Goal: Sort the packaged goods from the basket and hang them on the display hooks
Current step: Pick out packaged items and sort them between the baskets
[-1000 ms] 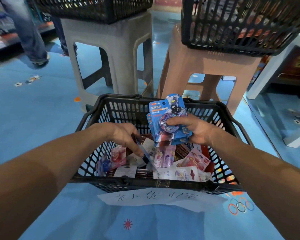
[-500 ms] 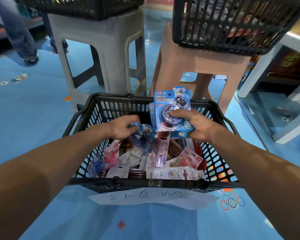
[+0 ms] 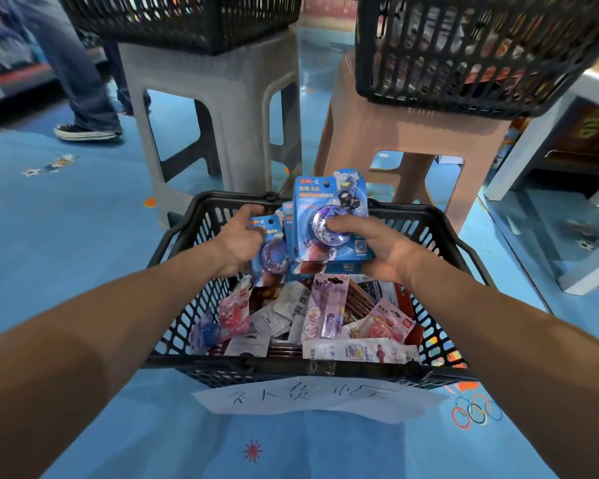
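Left hand [image 3: 237, 244], right hand [image 3: 377, 248] around packs [image 3: 327, 198]

Paper sign [image 3: 312, 399] on basket [image 3: 426, 216] front bore handwritten Chinese characters, not surely readable. Blue blister card [image 3: 312, 193] was headed "一正"; its other print blurred.

Black plastic lattice basket [image 3: 440, 236], glossy blister packs [image 3: 329, 216], matt paper label [image 3: 312, 399], shiny floor [image 3: 66, 236]

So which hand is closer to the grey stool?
Left. The left hand, holding a blue pack, is just in front of the grey stool; the right hand, holding the blue stack, sits further right, nearer the pink stool.
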The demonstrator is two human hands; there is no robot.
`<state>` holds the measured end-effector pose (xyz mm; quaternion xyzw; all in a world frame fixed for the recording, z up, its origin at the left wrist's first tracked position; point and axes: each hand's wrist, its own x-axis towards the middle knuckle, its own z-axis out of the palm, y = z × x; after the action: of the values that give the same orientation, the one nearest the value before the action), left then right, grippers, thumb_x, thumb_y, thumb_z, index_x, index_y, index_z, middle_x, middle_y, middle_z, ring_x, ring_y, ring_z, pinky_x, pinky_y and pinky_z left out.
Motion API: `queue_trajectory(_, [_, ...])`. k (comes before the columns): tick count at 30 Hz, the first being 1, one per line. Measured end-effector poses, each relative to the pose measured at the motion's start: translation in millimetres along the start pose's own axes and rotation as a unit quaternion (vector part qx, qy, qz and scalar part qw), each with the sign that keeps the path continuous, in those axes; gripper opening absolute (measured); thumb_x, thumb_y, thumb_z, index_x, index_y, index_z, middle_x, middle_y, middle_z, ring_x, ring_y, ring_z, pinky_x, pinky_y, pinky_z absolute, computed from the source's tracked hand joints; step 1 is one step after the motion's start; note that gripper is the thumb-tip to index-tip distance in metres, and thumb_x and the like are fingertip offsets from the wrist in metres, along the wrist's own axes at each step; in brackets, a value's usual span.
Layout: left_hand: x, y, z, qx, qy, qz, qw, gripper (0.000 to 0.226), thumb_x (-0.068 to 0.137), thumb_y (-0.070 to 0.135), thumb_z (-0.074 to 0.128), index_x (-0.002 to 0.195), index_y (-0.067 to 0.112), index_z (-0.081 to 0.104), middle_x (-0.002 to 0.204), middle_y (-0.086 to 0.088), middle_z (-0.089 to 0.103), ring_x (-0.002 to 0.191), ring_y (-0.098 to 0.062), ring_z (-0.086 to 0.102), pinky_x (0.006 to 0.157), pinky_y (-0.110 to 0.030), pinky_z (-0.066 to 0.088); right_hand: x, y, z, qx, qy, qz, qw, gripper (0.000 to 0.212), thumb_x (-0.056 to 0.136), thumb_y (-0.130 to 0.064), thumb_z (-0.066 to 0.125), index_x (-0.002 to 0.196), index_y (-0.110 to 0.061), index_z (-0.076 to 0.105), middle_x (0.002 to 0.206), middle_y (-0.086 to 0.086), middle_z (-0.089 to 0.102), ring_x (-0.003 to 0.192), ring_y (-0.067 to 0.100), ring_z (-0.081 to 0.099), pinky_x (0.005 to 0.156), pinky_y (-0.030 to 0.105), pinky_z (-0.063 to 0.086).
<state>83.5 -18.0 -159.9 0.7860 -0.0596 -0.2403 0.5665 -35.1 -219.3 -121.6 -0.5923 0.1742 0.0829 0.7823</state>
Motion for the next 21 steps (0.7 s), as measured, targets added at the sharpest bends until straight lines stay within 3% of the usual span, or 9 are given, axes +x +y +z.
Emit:
queue_trajectory(2, [-1.7,6.4,6.8,-0.075,0.0,-0.028,0.997,0.039,0.105,0.003,0.045,0.133,0.03,0.036,0.102,-0.006,0.067,0.063,-0.018,0.069,0.05,-0.036,0.057,4.0,1.3,6.4,-0.013,-0.011,0.008,1.0,0.033,0.078,-0.018,0.079,0.11,-0.011,0.072,0.103,0.013,0.077,0.083,0.027,0.075,0.073,0.04,0.063])
queue_trajectory(5, [-5.1,13.6,17.7,-0.148,0.014,-0.045,0.988,0.022,0.106,0.005,0.047,0.128,0.008,0.045,0.08,-0.008,0.068,0.044,-0.013,0.064,0.042,-0.027,0.051,5.5,0.4,10.8,0.0,-0.025,0.002,1.0,0.029,0.073,-0.02,0.081,0.101,-0.012,0.074,0.097,0.011,0.078,0.081,0.025,0.075,0.077,0.04,0.063])
queue_trajectory(8, [-4.7,12.8,22.6,-0.228,0.025,-0.069,0.971,0.027,0.11,0.019,0.047,0.13,0.002,0.049,0.099,-0.017,0.075,0.065,-0.022,0.075,0.053,-0.037,0.06,4.4,-1.8,12.0,0.024,-0.03,-0.009,0.999,0.025,0.076,-0.022,0.072,0.099,-0.012,0.073,0.092,0.009,0.078,0.075,0.023,0.075,0.073,0.036,0.063])
queue_trajectory(11, [-11.2,14.0,29.5,-0.245,-0.003,-0.084,0.966,0.038,0.113,0.029,0.034,0.123,0.007,0.063,0.115,-0.02,0.075,0.098,-0.032,0.075,0.09,-0.056,0.06,5.1,-1.4,12.8,0.02,-0.028,-0.008,0.999,0.028,0.078,-0.02,0.074,0.104,-0.009,0.072,0.099,0.013,0.077,0.08,0.025,0.075,0.073,0.036,0.063])
queue_trajectory(13, [-16.0,19.3,34.8,-0.279,-0.049,-0.097,0.954,0.057,0.111,0.047,0.026,0.125,0.011,0.068,0.116,-0.02,0.075,0.109,-0.036,0.072,0.102,-0.057,0.053,7.7,0.8,16.1,0.004,-0.024,-0.004,1.0,0.041,0.075,-0.019,0.081,0.113,-0.007,0.072,0.109,0.016,0.076,0.089,0.028,0.075,0.081,0.04,0.062])
queue_trajectory(15, [-21.4,26.4,37.3,-0.319,-0.111,-0.114,0.934,0.087,0.1,0.075,0.017,0.126,0.011,0.07,0.121,-0.022,0.072,0.113,-0.04,0.07,0.103,-0.055,0.051,11.0,2.9,18.7,-0.008,-0.022,-0.003,1.0,0.055,0.073,-0.023,0.08,0.123,-0.004,0.069,0.118,0.019,0.073,0.099,0.033,0.072,0.091,0.046,0.059])
queue_trajectory(17, [-25.4,31.8,36.1,-0.333,-0.15,-0.115,0.924,0.104,0.088,0.09,0.016,0.126,0.01,0.07,0.124,-0.025,0.07,0.115,-0.042,0.068,0.101,-0.054,0.051,13.8,4.0,19.7,-0.015,-0.018,-0.002,1.0,0.062,0.073,-0.024,0.081,0.129,-0.003,0.067,0.122,0.02,0.072,0.105,0.035,0.07,0.095,0.048,0.057])
queue_trajectory(21, [-28.2,34.2,28.6,-0.322,-0.197,-0.087,0.922,0.108,0.082,0.095,0.021,0.132,0.01,0.067,0.129,-0.024,0.068,0.118,-0.041,0.067,0.098,-0.053,0.052,15.6,0.1,17.1,-0.058,0.002,-0.015,0.998,0.041,0.083,-0.021,0.08,0.121,-0.007,0.07,0.115,0.015,0.075,0.107,0.033,0.072,0.094,0.045,0.059])
